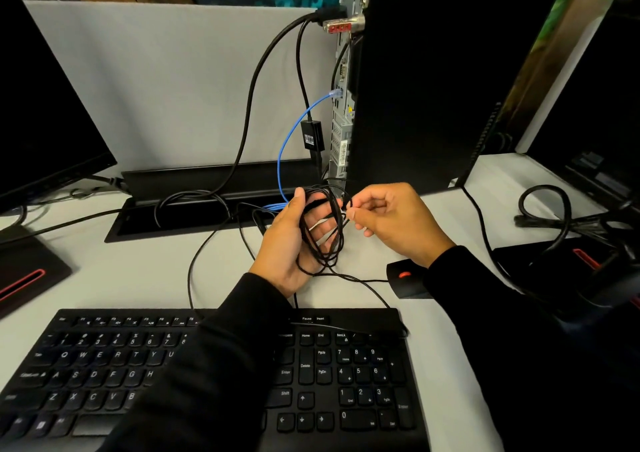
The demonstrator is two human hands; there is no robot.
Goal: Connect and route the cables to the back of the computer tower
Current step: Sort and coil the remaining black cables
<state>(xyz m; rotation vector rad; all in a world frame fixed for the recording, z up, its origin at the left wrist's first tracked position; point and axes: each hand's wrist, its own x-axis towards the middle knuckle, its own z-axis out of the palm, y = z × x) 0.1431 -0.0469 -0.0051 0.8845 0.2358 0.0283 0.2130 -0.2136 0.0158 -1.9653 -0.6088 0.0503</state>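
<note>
Left hand point(289, 240) holds coiled cable point(323, 230); right hand point(391, 221) pinches it.

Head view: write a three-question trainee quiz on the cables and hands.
1. True or false: the blue cable is plugged into the back of the computer tower.
2. What does the left hand hold? A) the mouse B) a coil of thin black cable C) the keyboard
3. Fill in: the mouse lies on the table under the ____ forearm.

Key: 1 true; 2 B, the coiled black cable, which the right hand pinches too; 3 right.
</note>
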